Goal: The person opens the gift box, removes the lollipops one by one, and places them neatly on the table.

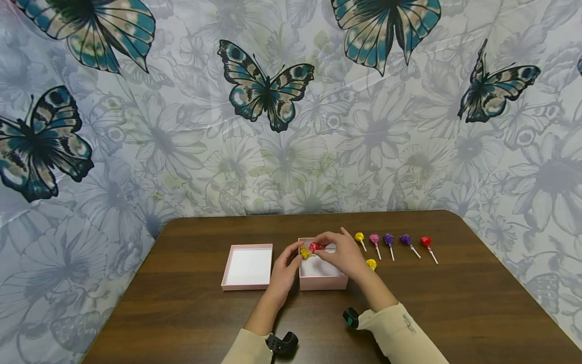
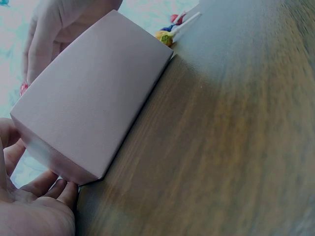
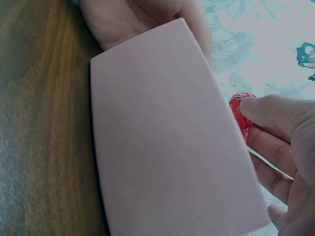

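Cream sleeves reach from the table's near edge: the right hand pinches a red lollipop over the pink box, the left hand curled round a yellow one at its left wall. Packing seems underway; lowering the red one calls for clearing the left fingers. Six more lollipops lie toward the right edge, the lid left of the box.

Brown wooden table. Pink box lid lying open side up, left of centre. Row of lollipops right of centre: yellow, pink, two purple, red. Another yellow lollipop nearer front edge. Butterfly-print cloth behind.
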`<state>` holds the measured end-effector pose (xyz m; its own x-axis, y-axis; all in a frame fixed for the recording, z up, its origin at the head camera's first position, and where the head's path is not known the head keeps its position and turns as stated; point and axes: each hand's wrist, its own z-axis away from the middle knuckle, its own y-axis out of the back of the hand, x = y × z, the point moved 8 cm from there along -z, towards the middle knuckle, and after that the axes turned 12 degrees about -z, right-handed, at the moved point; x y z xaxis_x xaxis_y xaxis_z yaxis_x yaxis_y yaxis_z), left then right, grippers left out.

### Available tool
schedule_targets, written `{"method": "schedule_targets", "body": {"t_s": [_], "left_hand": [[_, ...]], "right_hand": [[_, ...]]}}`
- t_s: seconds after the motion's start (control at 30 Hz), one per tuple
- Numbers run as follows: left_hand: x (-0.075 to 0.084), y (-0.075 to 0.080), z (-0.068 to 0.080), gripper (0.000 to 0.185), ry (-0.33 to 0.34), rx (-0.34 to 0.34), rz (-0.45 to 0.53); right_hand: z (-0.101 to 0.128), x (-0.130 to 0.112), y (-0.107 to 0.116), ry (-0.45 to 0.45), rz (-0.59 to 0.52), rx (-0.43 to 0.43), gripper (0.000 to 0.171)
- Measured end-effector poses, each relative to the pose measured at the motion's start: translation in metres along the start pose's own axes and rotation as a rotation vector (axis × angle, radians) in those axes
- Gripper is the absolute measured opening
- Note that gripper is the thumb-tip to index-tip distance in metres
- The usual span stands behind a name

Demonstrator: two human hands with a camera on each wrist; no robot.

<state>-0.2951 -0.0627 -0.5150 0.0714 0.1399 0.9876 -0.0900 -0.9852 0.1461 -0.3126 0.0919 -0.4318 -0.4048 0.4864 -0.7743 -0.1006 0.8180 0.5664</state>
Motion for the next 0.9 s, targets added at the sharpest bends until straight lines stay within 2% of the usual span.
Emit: {"method": "schedule_targets", "body": {"t_s": [0.17,0.5,0.9], "left_hand": [[0.000,0.002,0.000,0.038,0.009,0.012,-0.034],[-0.001,0.001,0.000,0.038,0.016,0.026,-0.024],[0.000,0.002,0.000,0.038,0.011,0.020,-0.033]], "right_hand": [[0.005,-0.001,0.010,-0.011,0.006,0.049,0.024],[0.020,-0.004,0.032,0.000,-0.097,0.132,0.024],[0.030,-0.006,0.054,0.072,-0.153,0.196,0.025]]}}
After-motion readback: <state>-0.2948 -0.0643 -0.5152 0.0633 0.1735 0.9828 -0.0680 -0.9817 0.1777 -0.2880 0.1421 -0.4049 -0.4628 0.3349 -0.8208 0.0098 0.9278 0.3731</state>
